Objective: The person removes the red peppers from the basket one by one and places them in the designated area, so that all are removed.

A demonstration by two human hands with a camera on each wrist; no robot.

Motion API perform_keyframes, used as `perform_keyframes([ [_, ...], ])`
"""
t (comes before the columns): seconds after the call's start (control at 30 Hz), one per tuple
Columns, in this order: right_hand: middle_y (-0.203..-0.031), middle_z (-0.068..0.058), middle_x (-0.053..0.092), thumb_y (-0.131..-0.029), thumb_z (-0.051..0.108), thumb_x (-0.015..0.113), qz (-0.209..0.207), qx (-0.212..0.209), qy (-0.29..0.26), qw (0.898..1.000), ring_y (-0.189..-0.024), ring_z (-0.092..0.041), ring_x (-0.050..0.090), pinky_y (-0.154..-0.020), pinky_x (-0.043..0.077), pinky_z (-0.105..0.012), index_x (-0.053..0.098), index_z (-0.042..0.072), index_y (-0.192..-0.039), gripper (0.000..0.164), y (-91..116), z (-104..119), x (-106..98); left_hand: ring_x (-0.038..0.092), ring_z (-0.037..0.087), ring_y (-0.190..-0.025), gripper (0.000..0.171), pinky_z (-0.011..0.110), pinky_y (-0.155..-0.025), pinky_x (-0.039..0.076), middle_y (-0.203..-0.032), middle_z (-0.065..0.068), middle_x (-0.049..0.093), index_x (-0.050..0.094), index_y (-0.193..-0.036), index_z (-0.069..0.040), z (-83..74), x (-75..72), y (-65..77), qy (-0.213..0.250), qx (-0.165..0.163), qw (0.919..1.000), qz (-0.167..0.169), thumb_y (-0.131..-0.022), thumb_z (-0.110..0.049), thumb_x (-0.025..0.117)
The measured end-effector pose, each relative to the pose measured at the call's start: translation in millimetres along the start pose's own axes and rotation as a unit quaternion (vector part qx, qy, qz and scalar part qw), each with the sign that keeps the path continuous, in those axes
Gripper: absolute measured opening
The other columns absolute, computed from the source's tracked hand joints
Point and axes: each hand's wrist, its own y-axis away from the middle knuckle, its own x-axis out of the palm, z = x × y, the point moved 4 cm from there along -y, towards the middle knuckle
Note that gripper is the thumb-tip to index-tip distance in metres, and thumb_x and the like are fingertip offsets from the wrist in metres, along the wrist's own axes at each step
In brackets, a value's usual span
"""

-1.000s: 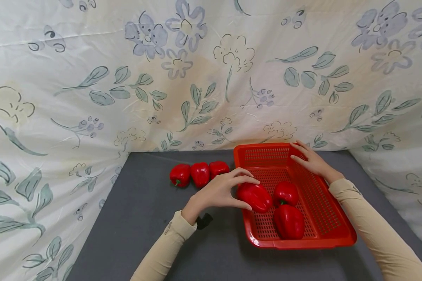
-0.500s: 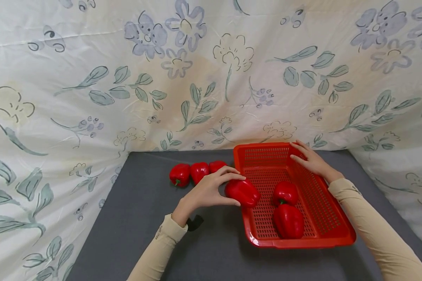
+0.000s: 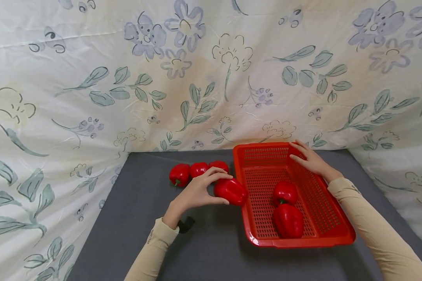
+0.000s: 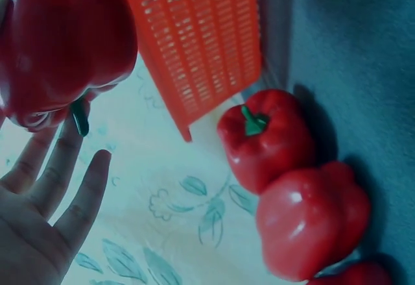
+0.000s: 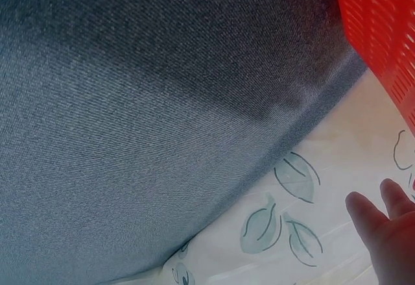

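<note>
My left hand holds a red bell pepper between thumb and fingers, at the left rim of a red plastic basket. The green stem of this pepper points down past the fingers in the left wrist view. At the basket's far right side, my right hand rests over the rim with its fingers extended. Inside the basket lie two more bell peppers, one behind the other.
A row of three red bell peppers lies on the grey table, left of the basket: a left one, a middle one and a right one. Behind the table hangs a floral cloth.
The left hand has carried its bell pepper leftward, from over the inside of the basket to the left rim. The right hand has kept its place.
</note>
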Motion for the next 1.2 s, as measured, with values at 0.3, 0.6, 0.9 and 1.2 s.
perform_keyframes([
  [0.3, -0.154, -0.020, 0.004, -0.095, 0.039, 0.048, -0.001, -0.007, 0.005, 1.000, -0.136, -0.048, 0.010, -0.100, 0.014, -0.069, 0.021, 0.011, -0.148, 0.066, 0, -2, 1, 0.047, 0.013, -0.114, 0.062, 0.032, -0.083, 0.053, -0.128, -0.009, 0.047, 0.052, -0.126, -0.035, 9.7, 5.4, 14.4, -0.018, -0.028, 0.9994, -0.006, -0.070, -0.047, 0.076],
  [0.6, -0.154, -0.020, 0.005, -0.095, 0.040, 0.048, -0.004, -0.011, 0.009, 1.000, -0.136, -0.048, 0.011, -0.100, 0.014, -0.069, 0.021, 0.012, -0.148, 0.066, 0, -6, 2, 0.047, 0.011, -0.113, 0.061, 0.033, -0.081, 0.053, -0.126, -0.012, 0.046, 0.051, -0.124, -0.039, 15.8, 9.7, 27.2, -0.014, -0.062, 0.9980, -0.007, -0.070, -0.047, 0.077],
  [0.9, -0.153, -0.021, 0.004, -0.095, 0.040, 0.047, -0.003, -0.019, 0.009, 1.000, -0.135, -0.049, 0.011, -0.100, 0.014, -0.070, 0.020, 0.012, -0.148, 0.066, 0, -7, 2, 0.045, 0.010, -0.114, 0.060, 0.029, -0.080, 0.053, -0.126, -0.013, 0.045, 0.051, -0.124, -0.041, 20.7, 12.0, 38.2, -0.025, -0.074, 0.9967, -0.023, -0.070, -0.048, 0.076],
  [1.2, -0.153, -0.021, 0.005, -0.095, 0.040, 0.048, -0.003, -0.020, 0.012, 1.000, -0.136, -0.048, 0.011, -0.100, 0.014, -0.070, 0.021, 0.011, -0.148, 0.066, 0, -8, 2, 0.046, 0.008, -0.112, 0.059, 0.028, -0.080, 0.052, -0.123, -0.014, 0.046, 0.054, -0.122, -0.037, 28.7, 10.7, 48.4, -0.027, -0.091, 0.9950, -0.031, -0.069, -0.045, 0.078],
])
